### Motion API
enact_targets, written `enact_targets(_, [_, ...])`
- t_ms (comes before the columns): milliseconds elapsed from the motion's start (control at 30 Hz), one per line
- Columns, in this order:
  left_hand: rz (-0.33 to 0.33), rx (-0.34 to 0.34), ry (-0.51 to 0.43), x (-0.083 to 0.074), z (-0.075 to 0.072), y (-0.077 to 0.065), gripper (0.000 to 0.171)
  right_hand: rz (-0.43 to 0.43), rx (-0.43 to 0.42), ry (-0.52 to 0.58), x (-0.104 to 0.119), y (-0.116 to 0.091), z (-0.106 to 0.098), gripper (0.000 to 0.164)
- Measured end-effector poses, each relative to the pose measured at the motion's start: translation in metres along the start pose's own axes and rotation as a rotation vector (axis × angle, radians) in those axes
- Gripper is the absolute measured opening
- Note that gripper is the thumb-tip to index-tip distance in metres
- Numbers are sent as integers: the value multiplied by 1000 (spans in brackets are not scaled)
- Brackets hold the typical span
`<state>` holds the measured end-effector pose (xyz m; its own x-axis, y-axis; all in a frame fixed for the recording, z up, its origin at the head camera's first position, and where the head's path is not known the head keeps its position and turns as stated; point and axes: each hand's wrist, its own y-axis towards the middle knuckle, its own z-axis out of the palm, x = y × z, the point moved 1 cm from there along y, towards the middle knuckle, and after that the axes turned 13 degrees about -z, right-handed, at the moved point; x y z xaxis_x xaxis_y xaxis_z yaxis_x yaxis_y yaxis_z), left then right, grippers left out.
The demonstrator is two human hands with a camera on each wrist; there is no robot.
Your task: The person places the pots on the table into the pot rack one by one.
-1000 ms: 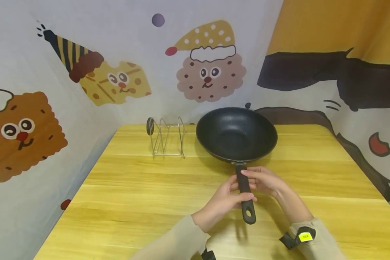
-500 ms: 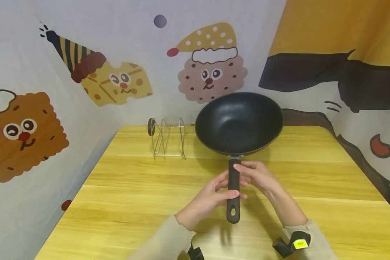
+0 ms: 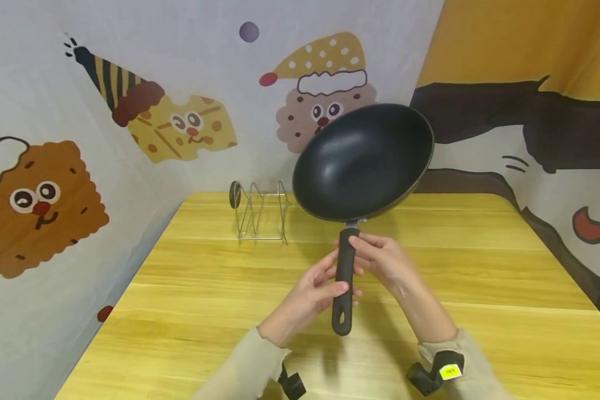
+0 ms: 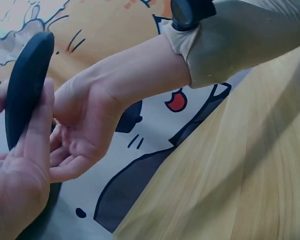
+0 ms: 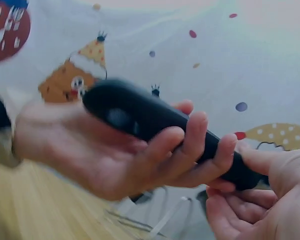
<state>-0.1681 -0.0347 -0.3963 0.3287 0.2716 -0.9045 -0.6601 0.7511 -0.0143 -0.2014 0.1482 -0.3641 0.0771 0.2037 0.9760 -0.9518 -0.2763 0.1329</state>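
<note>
A black wok [image 3: 365, 161] with a long black handle [image 3: 346, 261] hangs above the table, its dark inside turned toward me and its bowl tilted. My left hand [image 3: 312, 289] holds the lower handle, thumb on top and fingers beneath. Nearer the bowl, my right hand [image 3: 382, 258] grips the upper handle with its thumb laid over it. In the left wrist view the handle [image 4: 27, 90] crosses the left fingers, with the right hand [image 4: 85, 125] beyond. The right wrist view has the left fingers curled under the handle [image 5: 130, 110].
A small wire rack [image 3: 262, 239] with a round black piece [image 3: 235, 194] stands at the back left of the wooden table [image 3: 205, 311]. Behind the table hangs a cloth [image 3: 260, 111] printed with cartoon figures.
The wok has risen, and its handle end has swung left. Its bowl has tilted more toward me, with the right rim higher. Both hands have kept hold and shifted left with it.
</note>
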Motion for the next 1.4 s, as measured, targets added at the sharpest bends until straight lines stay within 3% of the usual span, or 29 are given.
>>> enact_targets(133, [61,36,-15,-1,-4,-3,82,7,73,259,1,4,12,26])
enact_targets(233, [87,67,-20,-2,-7,-4,80,-3,66,323,3,5,19,25])
enact_targets(433, [90,89,29,-9,-11,-12,78,-86,-9,165,11,6,31,20])
enact_targets(600, [50,83,142,-17,-14,-22,71,-140,-48,22,15,3,39,38])
enact_targets(733, [-36,-39,322,-36,-6,-36,64,-191,-53,-58,17,3,43,41])
enact_targets(900, [-137,-323,737,-58,16,-46,64,-236,-58,-172,15,3,47,37])
enact_targets(1000, [-162,-425,928,-64,21,-50,68,-246,-63,-221,12,5,52,36])
enact_targets(1167, [-128,-380,902,-64,6,-58,61,-282,-77,-314,11,8,61,34])
enact_targets(1400, [-103,-249,634,-61,-12,-63,61,-391,-104,-450,19,16,77,24])
